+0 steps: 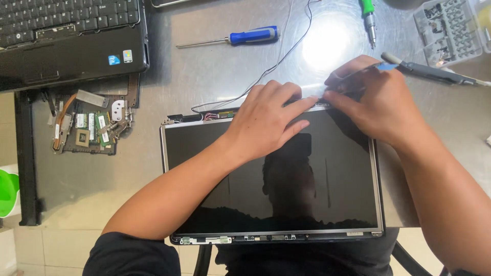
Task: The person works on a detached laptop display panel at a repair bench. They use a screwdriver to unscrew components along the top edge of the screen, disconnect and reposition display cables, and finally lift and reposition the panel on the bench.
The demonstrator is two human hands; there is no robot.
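A bare laptop screen panel with a thin metal frame lies flat on the steel table in front of me. My left hand rests palm down on its far edge, fingers stretched to the right. My right hand pinches a strip of clear tape at the panel's top right edge, fingertips meeting those of the left hand. Thin wires run from the panel's top edge toward the back of the table.
A black laptop base sits at the back left with a circuit board below it. A blue-handled screwdriver, a green-handled driver, a grey pen-like tool and a clear bit case lie along the back.
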